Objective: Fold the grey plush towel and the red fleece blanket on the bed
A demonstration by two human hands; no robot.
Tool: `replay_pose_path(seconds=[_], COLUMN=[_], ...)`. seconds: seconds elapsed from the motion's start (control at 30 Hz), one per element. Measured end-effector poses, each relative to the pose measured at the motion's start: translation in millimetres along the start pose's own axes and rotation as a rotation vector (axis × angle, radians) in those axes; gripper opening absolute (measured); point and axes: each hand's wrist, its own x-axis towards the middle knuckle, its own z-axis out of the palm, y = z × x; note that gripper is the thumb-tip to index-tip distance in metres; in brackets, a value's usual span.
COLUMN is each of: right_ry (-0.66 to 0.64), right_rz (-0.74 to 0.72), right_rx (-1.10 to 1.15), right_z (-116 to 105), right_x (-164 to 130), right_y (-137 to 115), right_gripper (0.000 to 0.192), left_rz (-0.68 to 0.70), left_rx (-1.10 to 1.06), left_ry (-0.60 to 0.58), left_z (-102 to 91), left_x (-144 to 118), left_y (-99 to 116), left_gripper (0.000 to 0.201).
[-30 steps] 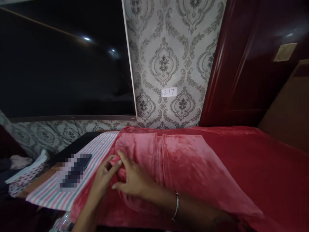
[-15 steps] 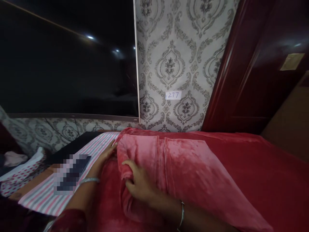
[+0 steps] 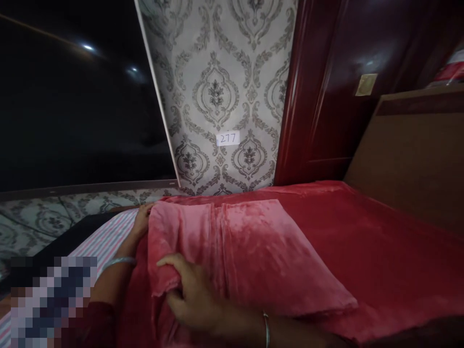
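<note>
A pink plush pillow point(image 3: 250, 251) lies on a red velvet bedspread point(image 3: 391, 246). My right hand point(image 3: 192, 299) grips the pillow's near left corner, thumb on top and fingers curled under the fabric. My left hand point(image 3: 142, 218) reaches past the pillow's far left corner; its fingers are partly hidden behind the fabric, touching it. Each wrist carries a thin metal bangle.
A pink and grey striped cloth point(image 3: 99, 244) lies left of the pillow, with a blurred-out patch point(image 3: 50, 299) on it. Behind are a large dark screen point(image 3: 72, 106), patterned wallpaper with a "277" label point(image 3: 227, 138), a dark red cabinet point(image 3: 344, 87) and a brown headboard point(image 3: 416, 154).
My left hand left the near corner and slid to the pillow's far left corner. My right hand took the near corner. The view swung right.
</note>
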Motion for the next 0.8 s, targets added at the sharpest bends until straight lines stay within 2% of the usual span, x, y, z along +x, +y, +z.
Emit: replay_pose_path(seconds=[0.07,0.17,0.27,0.37,0.43,0.5,0.6,0.67,0.73,0.8], right_ry=[0.057,0.126,0.338,0.545,0.614,0.698,0.807,0.835,0.826,0.799], right_rz=[-0.033,-0.012,0.031,0.133,0.273,0.426,0.587,0.632,0.64,0.643], right_rx=[0.064,0.095,0.004,-0.112,-0.136,-0.072,0.179,0.314,0.363,0.37], right_z=[-18.0,-53.9,-90.6,-122.2,-139.8,-153.7,-167.0,-172.3,-176.5,-181.1], right_x=[-9.0,-34.3,-76.1,-128.6,-162.9,-191.2,-216.3,-222.1,-222.2,-219.2], right_y=[-9.5,-18.8,-10.9,10.7,25.5,37.4,50.5,56.9,61.0,62.3], right_gripper=[0.056,0.053,0.048,0.048,0.048,0.047,0.049,0.055,0.063,0.071], left_rz=[0.066,0.231,0.36,0.516,0.62,0.657,0.649,0.6,0.529,0.444], left_rx=[0.016,0.029,0.039,0.137,0.265,0.345,0.35,0.339,0.314,0.281], left_ry=[0.015,-0.07,-0.196,-0.28,-0.394,-0.545,-0.682,-0.751,-0.796,-0.818], left_z=[3.3,18.0,54.3,119.3,176.6,238.5,320.4,355.6,371.5,371.5], left_x=[8.4,24.7,43.6,56.4,54.9,43.9,18.1,4.7,0.0,3.6], left_y=[21.7,66.5,123.8,184.0,217.0,237.2,238.9,224.6,204.7,184.7], left_gripper=[0.029,0.027,0.029,0.026,0.023,0.02,0.022,0.026,0.03,0.032])
